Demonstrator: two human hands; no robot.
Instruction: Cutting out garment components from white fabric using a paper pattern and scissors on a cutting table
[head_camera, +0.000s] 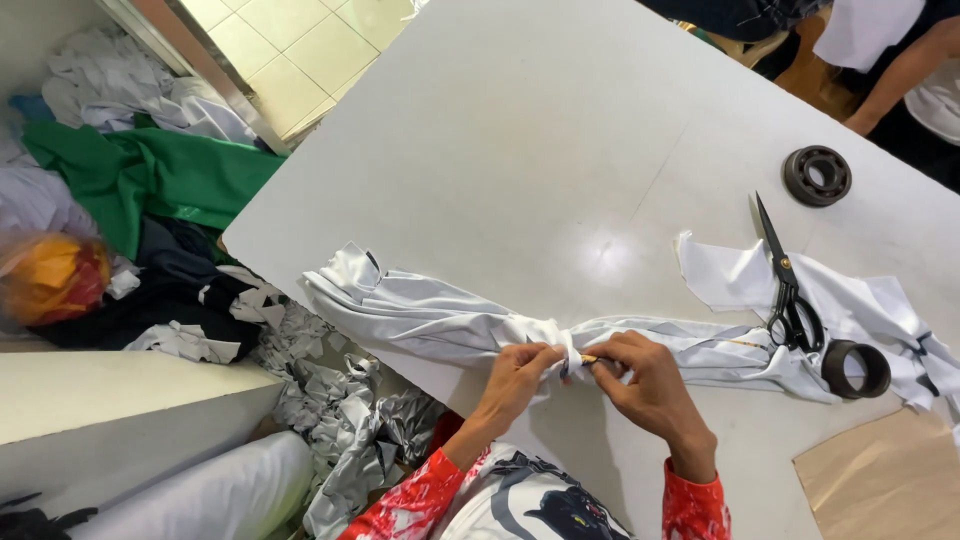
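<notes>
A long bundle of white and grey cloth (420, 315) lies gathered across the near part of the white table (520, 130). My left hand (518, 372) and my right hand (645, 378) pinch the bundle at its middle, where a white strip is wound around it in a knot (573, 357). A small yellowish bit shows between the fingertips. Both hands are closed on the cloth at the knot. My sleeves are red with white pattern.
Black scissors (785, 285) lie on white cloth pieces (860, 300) to the right, beside a dark tape ring (855, 368). A metal bearing ring (817, 176) sits farther back. Brown paper (885, 480) lies at the near right. Another person's arm (895, 75) is at the far right. Cloth scraps (150, 180) pile left of the table.
</notes>
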